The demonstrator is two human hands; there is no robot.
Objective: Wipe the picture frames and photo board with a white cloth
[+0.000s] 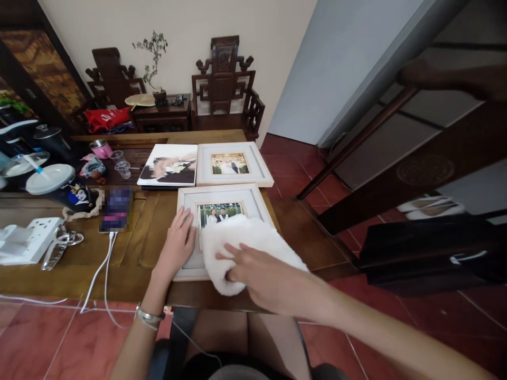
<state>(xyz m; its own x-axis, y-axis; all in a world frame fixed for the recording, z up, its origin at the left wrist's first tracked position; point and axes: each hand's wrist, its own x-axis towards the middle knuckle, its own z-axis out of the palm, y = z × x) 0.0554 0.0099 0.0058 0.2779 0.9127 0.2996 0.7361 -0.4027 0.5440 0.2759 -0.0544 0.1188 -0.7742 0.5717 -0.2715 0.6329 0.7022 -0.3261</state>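
Note:
A pale wooden picture frame (259,192) with a couple's photo lies on the wooden table in front of me. My left hand (179,244) rests on its left border, fingers stretched out along the edge. Over the frame's lower right part, my right hand (253,269) holds a fluffy white cloth (257,232) against it, some fingers bent into the fabric. The cloth hides the lower part of the photo. Just behind lies a second pale frame (259,158) with a wedding photo, beside a stacked photo panel (178,171).
On the table's left side are a phone (116,208) with white cables, a hair claw clip (61,245), a power strip (35,240) and a lidded cup (59,187). A small pink cup (101,149) stands farther back. A dark wooden chair (380,163) is at the right.

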